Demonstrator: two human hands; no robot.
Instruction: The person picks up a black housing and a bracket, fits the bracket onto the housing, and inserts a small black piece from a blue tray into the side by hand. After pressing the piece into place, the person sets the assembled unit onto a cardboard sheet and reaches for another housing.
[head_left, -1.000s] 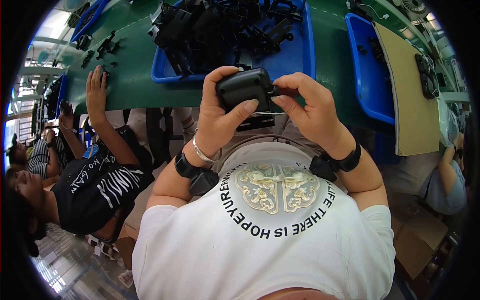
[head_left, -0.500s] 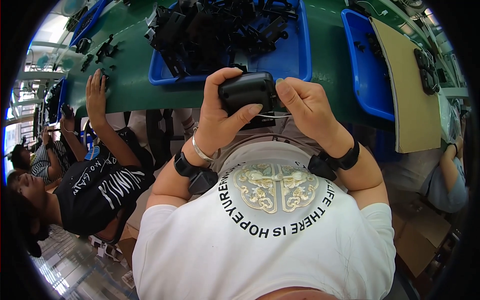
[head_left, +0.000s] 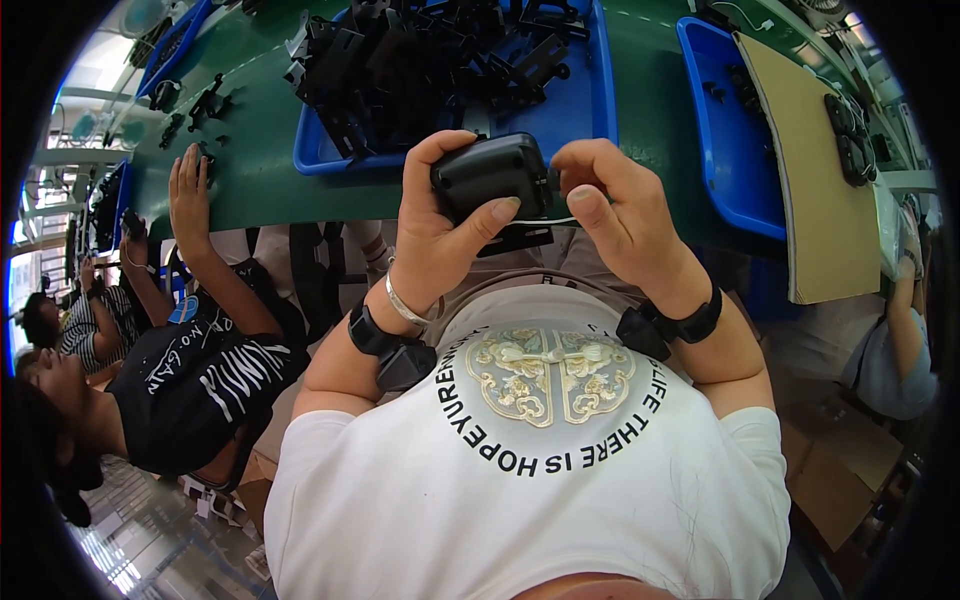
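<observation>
My left hand (head_left: 440,205) is closed round a black, rounded box-shaped device (head_left: 490,178), thumb across its near side and fingers over the far edge. Beside the device's right end is my right hand (head_left: 615,195), its thumb and bent index finger apart with nothing visible between them. A thin white cable (head_left: 545,221) runs below the device toward the right palm; where it ends is hidden. Just beyond my hands, a blue tray (head_left: 585,115) holds a heap of black bracket-like parts (head_left: 400,75).
The green table (head_left: 265,195) carries a second blue tray (head_left: 715,165) at the right, with a cardboard sheet (head_left: 815,200) leaning along it. Small black parts (head_left: 208,100) lie at the left, near a co-worker's hand (head_left: 190,195). More people sit farther left and at the right.
My right thumb and fingers have come off the device's right end and spread apart. The left hand still holds the device, shifted slightly left and tilted a little.
</observation>
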